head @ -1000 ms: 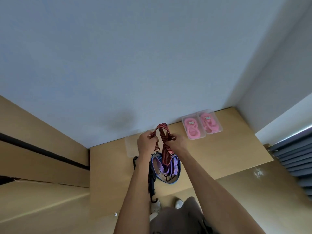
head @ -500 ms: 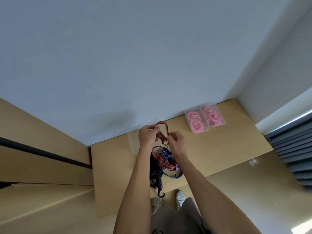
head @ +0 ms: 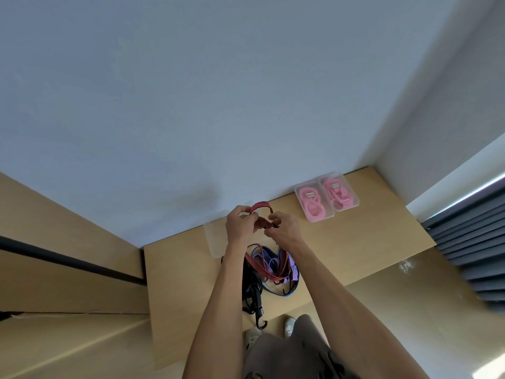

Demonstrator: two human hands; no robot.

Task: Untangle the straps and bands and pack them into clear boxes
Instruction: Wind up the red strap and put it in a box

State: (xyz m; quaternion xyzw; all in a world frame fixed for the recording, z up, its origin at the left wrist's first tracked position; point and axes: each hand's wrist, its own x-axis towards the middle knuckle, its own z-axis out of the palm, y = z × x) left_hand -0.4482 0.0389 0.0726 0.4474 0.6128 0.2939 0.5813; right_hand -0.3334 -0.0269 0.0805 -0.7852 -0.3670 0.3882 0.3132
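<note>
A red-and-black striped bungee cord point(head: 261, 214) is held up over the wooden desk point(head: 355, 242). My left hand point(head: 240, 224) grips one side of its upper loop and my right hand point(head: 284, 228) pinches the other side. The cord's lower loops point(head: 266, 265) hang down over a tangle of purple and blue straps point(head: 284, 272). An empty clear box point(head: 216, 239) lies just left of my left hand. Two clear boxes, one point(head: 314, 205) beside the other point(head: 340, 194), hold pink bands at the back right by the wall.
A black strap with a hook point(head: 255, 302) hangs over the desk's front edge. A wooden panel point(head: 68, 242) rises on the left. Grey blinds point(head: 472, 247) are on the right. Two shoes show on the floor under the desk edge.
Both hands drew the cord's upper loop smaller and lower, folding it between them. More of the cord now lies in loops on the strap pile. The view shifted slightly.
</note>
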